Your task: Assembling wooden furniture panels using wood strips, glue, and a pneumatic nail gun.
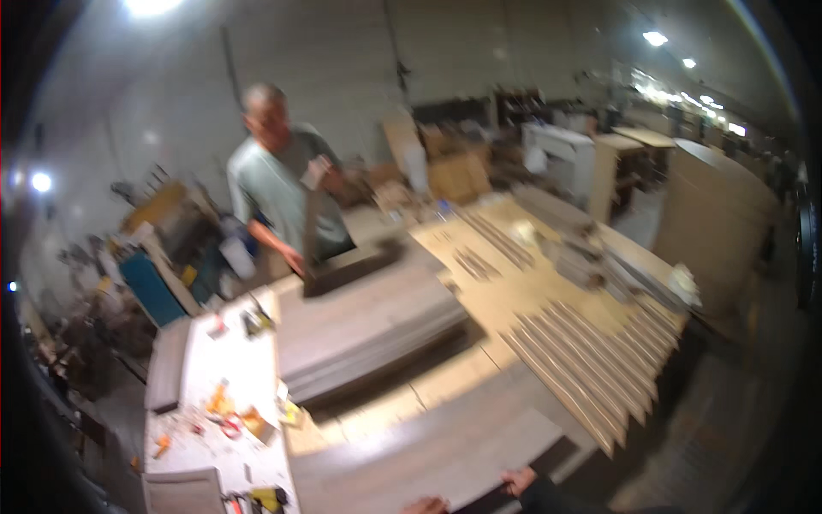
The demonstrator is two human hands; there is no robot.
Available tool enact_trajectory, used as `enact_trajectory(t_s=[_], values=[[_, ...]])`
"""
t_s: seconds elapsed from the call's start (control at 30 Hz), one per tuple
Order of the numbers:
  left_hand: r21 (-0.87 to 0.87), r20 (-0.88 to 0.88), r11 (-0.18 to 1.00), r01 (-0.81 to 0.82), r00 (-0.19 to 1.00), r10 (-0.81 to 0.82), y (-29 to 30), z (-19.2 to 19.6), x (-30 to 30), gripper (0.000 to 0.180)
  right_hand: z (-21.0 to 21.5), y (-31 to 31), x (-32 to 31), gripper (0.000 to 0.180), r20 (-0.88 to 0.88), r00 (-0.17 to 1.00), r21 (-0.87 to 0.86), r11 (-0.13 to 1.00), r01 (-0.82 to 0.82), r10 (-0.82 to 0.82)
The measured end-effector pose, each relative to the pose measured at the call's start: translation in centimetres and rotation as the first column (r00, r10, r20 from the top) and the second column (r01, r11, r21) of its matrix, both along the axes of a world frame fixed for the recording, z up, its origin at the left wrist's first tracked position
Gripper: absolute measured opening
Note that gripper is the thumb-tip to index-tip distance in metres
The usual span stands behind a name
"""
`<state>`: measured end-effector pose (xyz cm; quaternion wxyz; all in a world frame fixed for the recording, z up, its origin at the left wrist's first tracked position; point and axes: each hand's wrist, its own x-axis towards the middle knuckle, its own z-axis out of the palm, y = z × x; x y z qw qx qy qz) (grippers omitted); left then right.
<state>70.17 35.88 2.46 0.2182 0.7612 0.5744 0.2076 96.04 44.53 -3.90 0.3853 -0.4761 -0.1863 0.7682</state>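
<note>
A long grey panel [428, 454] lies flat on the workbench at the bottom of the view. My right hand [519, 481], in a dark sleeve, grips its near edge by the right corner. My left hand [425, 505] shows only partly at the lower rim, its fingers curled over the same edge. Beyond the panel sits a stack of grey panels [368, 330]. The whole picture is blurred.
A co-worker [278, 184] stands at the far side, holding a narrow upright board [312, 231] on the stack. A white bench [218, 368] with small tools is on the left. Thin wooden strips [591, 360] lie fanned out on the right; cabinets [719, 214] stand beyond.
</note>
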Motion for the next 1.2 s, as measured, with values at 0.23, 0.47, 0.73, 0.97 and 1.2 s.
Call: enact_trajectory(t_s=[0.23, 0.47, 0.73, 0.97, 1.2], values=[[0.152, -0.137, 0.806, -0.573, 0.795, 0.591, -3.6, -3.3, -10.3, 0.073, 6.2, 0.1, 9.2, 0.036, 0.727, 0.610, 0.005, 0.886, -0.464, 0.316], [0.257, -0.436, 0.770, -0.583, 0.642, 0.631, -6.8, -7.9, -10.9, 0.084, 4.7, 1.0, 8.5, 0.058, 0.994, -0.077, 0.034, 0.890, -0.455, -0.077], [0.152, -0.432, 0.747, -0.648, 0.636, 0.640, -4.8, -1.5, -5.6, 0.075, 4.0, 0.1, 10.3, 0.059, 0.920, 0.143, 0.391, 0.872, -0.293, -0.365], [0.264, -0.505, 0.819, -0.509, 0.651, 0.567, -2.7, -1.0, -4.2, 0.074, 0.8, -5.5, 17.1, 0.048, 0.803, -0.114, 0.591, 0.756, 0.280, -0.586], [-0.037, -0.515, 0.904, -0.426, 0.783, 0.348, 3.6, -1.1, 0.5, 0.081, 0.0, -5.3, 19.4, 0.057, 0.775, 0.215, 0.492, 0.780, 0.386, -0.595]])
